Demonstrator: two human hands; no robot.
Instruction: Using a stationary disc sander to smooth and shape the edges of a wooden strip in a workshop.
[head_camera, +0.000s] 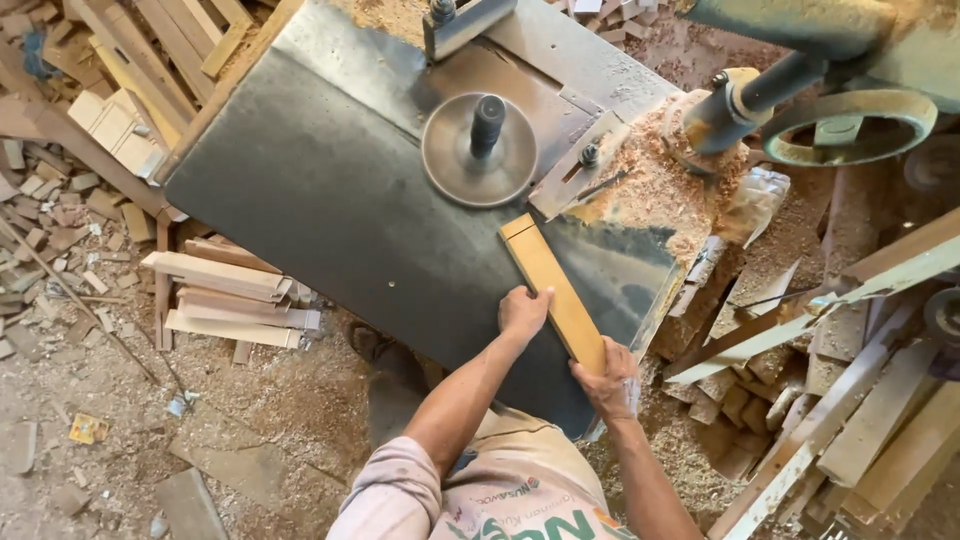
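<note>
Pale printed shirt (510, 500) nearest, forearms reaching out. Right hand (610, 380) closes its grip over the near end of a long, flat, yellow-brown wooden board (553, 290); left hand (522, 312) presses its left edge, fingers curled. Board lies flat on the dark steel bench (320, 180), far end near the round spindle disc (478, 150). Looks stiff, light, dry; sawdust (655, 190) could make it slide. Best held at the near end and long edges.
</note>
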